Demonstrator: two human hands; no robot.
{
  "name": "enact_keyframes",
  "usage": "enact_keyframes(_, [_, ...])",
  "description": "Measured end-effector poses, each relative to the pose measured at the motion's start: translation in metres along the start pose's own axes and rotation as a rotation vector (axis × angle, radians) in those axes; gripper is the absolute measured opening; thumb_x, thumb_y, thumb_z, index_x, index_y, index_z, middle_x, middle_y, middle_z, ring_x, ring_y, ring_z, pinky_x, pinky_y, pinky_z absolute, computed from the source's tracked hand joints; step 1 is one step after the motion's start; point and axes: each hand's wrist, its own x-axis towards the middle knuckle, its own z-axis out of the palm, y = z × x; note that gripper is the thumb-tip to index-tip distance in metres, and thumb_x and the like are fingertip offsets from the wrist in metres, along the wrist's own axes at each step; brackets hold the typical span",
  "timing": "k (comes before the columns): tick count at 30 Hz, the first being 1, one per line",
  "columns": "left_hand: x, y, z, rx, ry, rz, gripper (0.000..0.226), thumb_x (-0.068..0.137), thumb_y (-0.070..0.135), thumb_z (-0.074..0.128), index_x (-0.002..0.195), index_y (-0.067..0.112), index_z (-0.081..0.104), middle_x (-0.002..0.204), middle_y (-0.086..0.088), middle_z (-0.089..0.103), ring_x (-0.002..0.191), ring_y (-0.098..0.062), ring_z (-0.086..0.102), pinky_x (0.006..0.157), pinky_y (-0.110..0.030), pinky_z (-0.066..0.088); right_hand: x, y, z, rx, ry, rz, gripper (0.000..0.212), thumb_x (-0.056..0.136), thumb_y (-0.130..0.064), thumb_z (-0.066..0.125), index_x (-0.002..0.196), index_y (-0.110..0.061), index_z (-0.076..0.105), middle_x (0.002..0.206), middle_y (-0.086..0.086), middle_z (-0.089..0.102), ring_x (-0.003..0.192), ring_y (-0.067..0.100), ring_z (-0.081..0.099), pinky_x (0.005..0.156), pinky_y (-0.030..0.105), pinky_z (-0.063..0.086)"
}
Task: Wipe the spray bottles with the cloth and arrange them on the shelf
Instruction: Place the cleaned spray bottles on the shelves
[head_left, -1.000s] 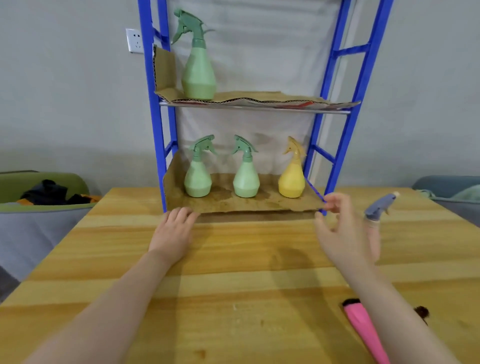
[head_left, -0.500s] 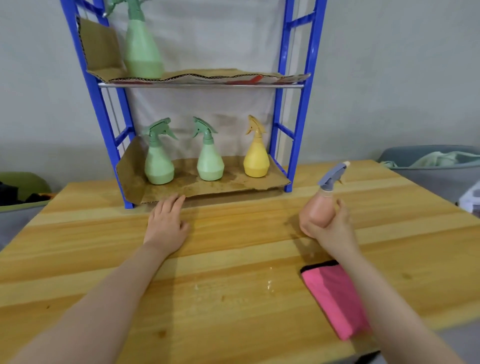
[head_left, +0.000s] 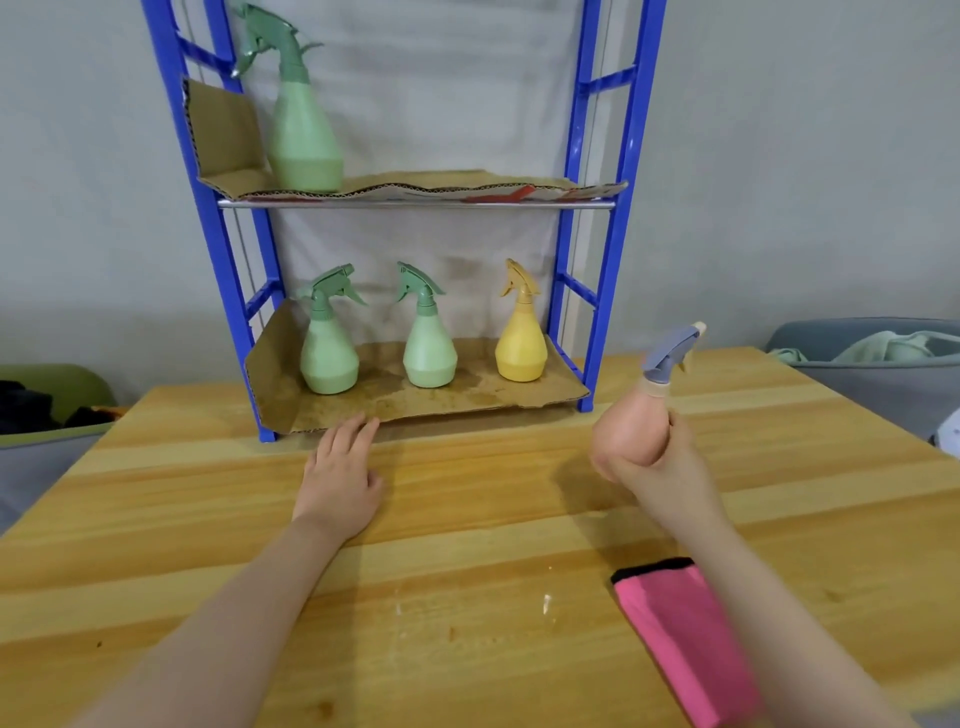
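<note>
My right hand (head_left: 662, 467) grips a pink spray bottle (head_left: 631, 428) with a grey-blue trigger head, held just above the wooden table right of the blue shelf (head_left: 605, 291). My left hand (head_left: 340, 480) lies flat on the table, fingers apart, at the front edge of the lower shelf's cardboard. On that lower shelf stand two small green bottles (head_left: 329, 345) (head_left: 429, 335) and a yellow bottle (head_left: 520, 332). A larger green bottle (head_left: 301, 119) stands at the left of the upper shelf. The pink cloth (head_left: 680, 629) with a black edge lies on the table under my right forearm.
The wooden table (head_left: 467, 571) runs across the view, with a few small white specks near its middle. Cardboard sheets (head_left: 415, 400) line both shelves. A green seat with dark clothes (head_left: 47, 400) is at the left, a grey seat with a pale cloth (head_left: 878, 353) at the right.
My right hand reached to the pink bottle, closed on it and lifted it slightly. The view shifted, so the shelf sits left of centre. My left hand stayed flat on the table.
</note>
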Motion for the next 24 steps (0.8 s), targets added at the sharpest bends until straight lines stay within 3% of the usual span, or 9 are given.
enact_keyframes(6, [-0.004, 0.004, -0.007, -0.016, -0.017, -0.008, 0.072, 0.092, 0.024, 0.05, 0.156, 0.024, 0.017, 0.162, 0.002, 0.016, 0.15, -0.02, 0.011, 0.122, -0.041, 0.017, 0.007, -0.09, -0.015, 0.066, -0.008, -0.219, 0.072, 0.072, -0.037, 0.083, 0.13, -0.032, 0.042, 0.107, -0.014, 0.055, 0.092, 0.011, 0.057, 0.072, 0.028, 0.043])
enact_keyframes(10, [-0.008, 0.006, -0.009, -0.021, -0.023, -0.013, 0.071, 0.094, 0.024, 0.046, 0.156, 0.025, 0.013, 0.163, 0.003, 0.013, 0.151, -0.019, 0.009, 0.122, -0.039, 0.015, 0.023, -0.16, -0.026, 0.087, -0.023, -0.351, 0.074, 0.074, -0.041, 0.081, 0.136, -0.029, 0.043, 0.116, -0.012, 0.057, 0.102, 0.014, 0.056, 0.079, 0.028, 0.042])
enact_keyframes(16, [-0.009, 0.009, -0.013, -0.016, -0.026, -0.01, 0.07, 0.095, 0.027, 0.042, 0.157, 0.028, 0.007, 0.163, 0.008, 0.006, 0.151, -0.016, 0.005, 0.122, -0.035, 0.01, 0.057, -0.253, -0.032, 0.111, 0.008, -0.53, 0.086, 0.065, -0.054, 0.079, 0.137, -0.026, 0.042, 0.118, -0.011, 0.057, 0.109, 0.016, 0.059, 0.091, 0.038, 0.052])
enact_keyframes(20, [-0.008, 0.009, -0.014, -0.027, -0.016, -0.003, 0.071, 0.096, 0.027, 0.042, 0.156, 0.03, 0.004, 0.163, 0.01, 0.004, 0.151, -0.015, 0.001, 0.122, -0.034, 0.01, 0.092, -0.293, -0.022, 0.074, -0.008, -0.521, 0.078, 0.075, -0.05, 0.077, 0.138, -0.022, 0.04, 0.121, -0.006, 0.056, 0.106, 0.017, 0.057, 0.083, 0.034, 0.05])
enact_keyframes(24, [-0.007, 0.008, -0.013, -0.047, -0.004, 0.0, 0.07, 0.095, 0.026, 0.042, 0.156, 0.028, 0.009, 0.163, 0.009, 0.006, 0.151, -0.014, 0.004, 0.121, -0.033, 0.012, 0.131, -0.305, -0.001, -0.045, -0.047, -0.438, 0.084, 0.077, -0.05, 0.076, 0.142, -0.015, 0.035, 0.13, 0.002, 0.053, 0.109, 0.021, 0.053, 0.08, 0.035, 0.047])
